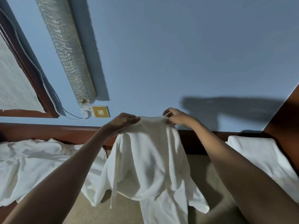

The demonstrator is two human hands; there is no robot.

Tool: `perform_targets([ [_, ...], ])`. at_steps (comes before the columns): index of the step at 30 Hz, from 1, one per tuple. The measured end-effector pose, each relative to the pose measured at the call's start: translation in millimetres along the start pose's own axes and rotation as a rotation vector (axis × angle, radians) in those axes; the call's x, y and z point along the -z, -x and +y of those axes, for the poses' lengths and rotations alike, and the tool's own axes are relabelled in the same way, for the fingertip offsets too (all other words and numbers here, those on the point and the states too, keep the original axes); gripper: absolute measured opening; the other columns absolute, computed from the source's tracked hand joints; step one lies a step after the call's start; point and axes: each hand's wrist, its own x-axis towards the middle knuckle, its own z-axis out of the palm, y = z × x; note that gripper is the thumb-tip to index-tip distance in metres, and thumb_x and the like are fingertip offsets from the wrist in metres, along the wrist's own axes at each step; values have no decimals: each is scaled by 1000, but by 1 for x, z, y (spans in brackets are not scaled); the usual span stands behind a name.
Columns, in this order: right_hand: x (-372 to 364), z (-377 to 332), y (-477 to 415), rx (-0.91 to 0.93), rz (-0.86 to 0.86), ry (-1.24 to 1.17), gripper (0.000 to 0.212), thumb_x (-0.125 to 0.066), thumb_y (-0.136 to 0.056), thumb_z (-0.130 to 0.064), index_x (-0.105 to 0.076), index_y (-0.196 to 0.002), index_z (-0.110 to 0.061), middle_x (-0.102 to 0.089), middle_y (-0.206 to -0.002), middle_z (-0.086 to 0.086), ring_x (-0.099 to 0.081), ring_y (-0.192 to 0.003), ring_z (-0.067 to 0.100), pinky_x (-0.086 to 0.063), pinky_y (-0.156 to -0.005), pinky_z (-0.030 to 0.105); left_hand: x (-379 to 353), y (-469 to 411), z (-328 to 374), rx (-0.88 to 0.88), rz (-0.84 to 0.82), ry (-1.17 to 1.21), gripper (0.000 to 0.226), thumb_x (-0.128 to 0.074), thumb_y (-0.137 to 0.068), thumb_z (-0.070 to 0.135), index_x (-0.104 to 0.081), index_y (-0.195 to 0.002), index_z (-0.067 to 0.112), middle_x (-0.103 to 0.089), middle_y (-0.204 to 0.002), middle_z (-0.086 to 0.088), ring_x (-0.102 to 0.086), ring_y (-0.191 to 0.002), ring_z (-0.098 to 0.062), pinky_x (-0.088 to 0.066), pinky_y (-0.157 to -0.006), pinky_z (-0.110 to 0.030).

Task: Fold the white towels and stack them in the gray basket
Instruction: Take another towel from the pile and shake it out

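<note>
White towel: a white towel is held up by its top edge over the bed, in front of the blue wall. It hangs in long folds, and its lower corners lie on the beige bed surface.
Right hand: the right hand has curled fingers that pinch the towel's top right corner, where a thin loop of white shows.
Left hand: the left hand lies over the top left corner with its fingers nearly straight along the edge. The thumb is hidden under the cloth, so whether it grips or only supports cannot be told.
Left of the towel: a heap of white cloth is rumpled on the bed, and the left forearm crosses part of it.
Right of the towel: a white pillow lies against the headboard, of dark wood.
On the wall: a silver duct runs aslant. Below it sit a white socket and a gold switch plate, and a white cable follows the dark window frame.
Shadow: the arms' shadow falls on the wall beside the right hand.
Hard to make out: the towel's lower end is cut off by the picture's bottom edge. The pillow bears faint lettering that is too blurred to read.
</note>
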Motion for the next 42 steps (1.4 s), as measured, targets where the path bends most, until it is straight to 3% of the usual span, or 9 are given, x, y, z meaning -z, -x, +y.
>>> perform_targets([
  [3,-18,-18,4,-21,-311,-24,65,-86,-79,-25,-52,-132,-42,-66,-129,-8,-64,-117,14,-49,-95,33,-3,-6,22,-5,-63,-9,33,-66,-99,25,-71,-89,-6,-70,-86,-18,-67,-79,-30,-55,-72,-35],
  [7,-32,-34,7,25,-482,-142,37,-77,-86,-43,-71,-120,-28,-71,-122,-7,-63,-117,11,-44,-101,33,-7,-10,41,-73,-70,-141,34,-67,-99,24,-71,-89,-8,-69,-78,-13,-66,-70,-19,-53,-64,-28],
  [16,5,-48,-3,156,-187,-278,24,-63,-99,-39,-59,-88,-18,-61,-83,-2,-59,-79,11,-44,-77,28,1,-14,13,-159,179,-192,11,-72,-95,22,-81,-89,20,-77,-75,7,-66,-67,-2,-52,-63,-20],
  [21,22,-66,-5,238,-24,-352,34,-63,-100,-33,-49,-70,-23,-47,-74,-1,-47,-73,16,-36,-67,27,-4,-21,0,-163,159,-314,26,-72,-96,26,-77,-78,9,-67,-65,8,-56,-58,-7,-43,-58,-19],
  [23,30,-69,-6,264,77,-416,40,-62,-100,-32,-43,-66,-24,-40,-73,2,-42,-71,17,-32,-62,28,-4,-25,-11,-139,146,-409,45,-68,-99,28,-58,-61,8,-45,-57,3,-39,-55,-13,-33,-56,-25],
  [28,42,-57,-14,223,342,-170,35,-59,-101,-27,-38,-74,-17,-29,-65,-1,-29,-56,11,-20,-55,29,-2,-36,-9,-12,302,-287,31,-52,-103,12,-66,-76,13,-61,-76,-6,-55,-73,-23,-51,-70,-43],
  [31,37,-46,-21,118,131,240,23,-72,-91,-26,-52,-94,-15,-48,-79,2,-49,-73,19,-33,-62,29,-2,-40,22,-9,296,-150,23,-56,-97,22,-67,-87,5,-60,-82,-15,-54,-76,-27,-40,-62,-36],
  [34,17,-50,-22,60,-161,262,70,-87,-70,-53,-54,-128,-32,-62,-117,-14,-61,-113,12,-47,-98,34,-1,-42,47,-56,123,-104,22,-62,-93,23,-68,-86,4,-61,-82,-14,-54,-78,-28,-39,-64,-39],
  [42,10,-58,-17,175,-225,-45,45,-60,-98,-50,-72,-111,-9,-74,-112,5,-69,-108,14,-55,-100,35,13,-39,56,-211,137,-517,16,-68,-98,25,-78,-87,20,-70,-69,14,-58,-64,0,-43,-62,-18],
])
